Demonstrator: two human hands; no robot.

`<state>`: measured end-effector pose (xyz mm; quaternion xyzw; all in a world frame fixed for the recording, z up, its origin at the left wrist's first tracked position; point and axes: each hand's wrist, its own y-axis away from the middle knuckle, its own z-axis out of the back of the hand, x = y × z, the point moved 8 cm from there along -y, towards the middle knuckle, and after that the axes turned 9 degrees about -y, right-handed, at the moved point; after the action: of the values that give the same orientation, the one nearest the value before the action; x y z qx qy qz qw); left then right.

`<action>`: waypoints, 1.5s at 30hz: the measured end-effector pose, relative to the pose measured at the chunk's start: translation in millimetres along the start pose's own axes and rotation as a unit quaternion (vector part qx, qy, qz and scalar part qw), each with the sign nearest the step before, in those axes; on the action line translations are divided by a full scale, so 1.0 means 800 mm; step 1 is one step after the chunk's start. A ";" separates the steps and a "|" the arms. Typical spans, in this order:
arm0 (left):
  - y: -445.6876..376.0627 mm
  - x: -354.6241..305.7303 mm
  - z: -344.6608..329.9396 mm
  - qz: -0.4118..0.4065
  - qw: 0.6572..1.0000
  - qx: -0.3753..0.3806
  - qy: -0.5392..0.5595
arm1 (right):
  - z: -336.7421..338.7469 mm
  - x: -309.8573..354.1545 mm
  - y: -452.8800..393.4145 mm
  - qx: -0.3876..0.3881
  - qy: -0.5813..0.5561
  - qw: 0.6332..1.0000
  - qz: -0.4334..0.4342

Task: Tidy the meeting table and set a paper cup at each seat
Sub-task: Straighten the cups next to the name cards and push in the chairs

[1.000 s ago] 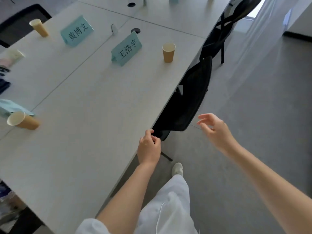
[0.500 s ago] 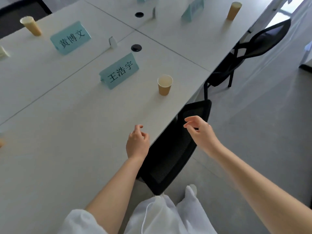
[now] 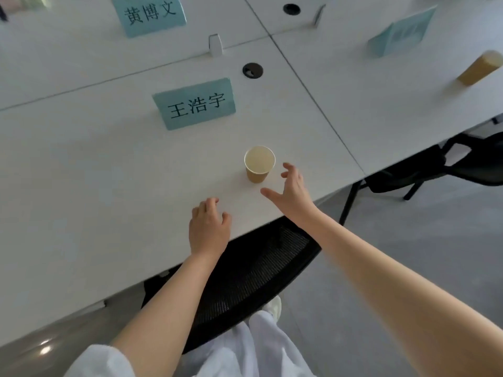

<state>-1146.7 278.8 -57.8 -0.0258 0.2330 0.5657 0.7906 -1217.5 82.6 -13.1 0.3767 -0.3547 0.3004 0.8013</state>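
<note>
Paper cup (image 3: 259, 165), upright near counter (image 3: 81, 186) front edge: right grip (image 3: 292, 190) spread beside it, should close gently mid-wall; left grip (image 3: 209, 227) loosely curled, empty.

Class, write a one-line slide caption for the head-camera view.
Right hand opens beside an upright paper cup near a teal name card; left hand rests on the white table.

tan paper cup (image 3: 259, 165) upright, open, on white desk (image 3: 109, 186) near front edge; second cup (image 3: 480, 68) far right.
</note>
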 end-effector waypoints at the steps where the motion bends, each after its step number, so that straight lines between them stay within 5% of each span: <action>1: -0.009 -0.006 -0.006 0.003 1.000 -0.011 -0.007 | 0.000 0.000 -0.019 0.008 0.011 1.000 0.008; 13: -0.091 -0.020 -0.068 -0.012 0.984 0.076 -0.162 | -0.031 0.002 -0.103 0.085 0.032 0.994 0.054; 29: -0.199 -0.057 -0.062 -0.020 0.987 -0.029 -0.156 | 0.043 0.077 -0.240 -0.043 -0.068 0.995 0.064; 45: -0.198 -0.058 -0.061 -0.022 0.977 -0.109 -0.183 | 0.005 0.113 -0.378 -0.021 -0.068 0.993 0.098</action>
<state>-1031.4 166.2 -118.5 -0.0131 0.0211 0.5653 0.8245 -941.2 -63.0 -57.7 0.3425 -0.4503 0.3439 0.7495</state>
